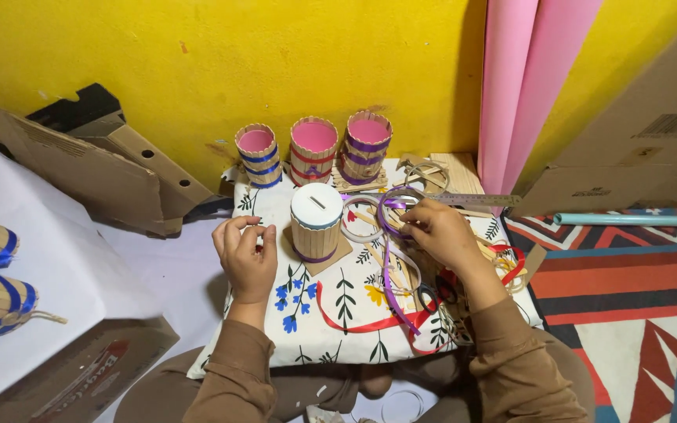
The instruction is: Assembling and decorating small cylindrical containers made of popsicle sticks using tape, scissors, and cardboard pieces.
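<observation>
Right hand (442,231): pinching purple ribbon (391,266), at 3 o'clock of coin bank (316,222).
Left hand (246,251): curling, fingertips together; contents unclear.
Progress: three cups (313,150) standing banded; the bank wearing one band.

A large brown cardboard box panel (652,117) leans at two o'clock against the yellow wall, bearing a white barcode label (675,124) and a small dark printed mark (591,192) lower down. At ten o'clock lies a flattened brown cardboard box (103,168) with round punched holes. At seven o'clock sits a brown printed carton (80,376) with red and black lettering.
</observation>
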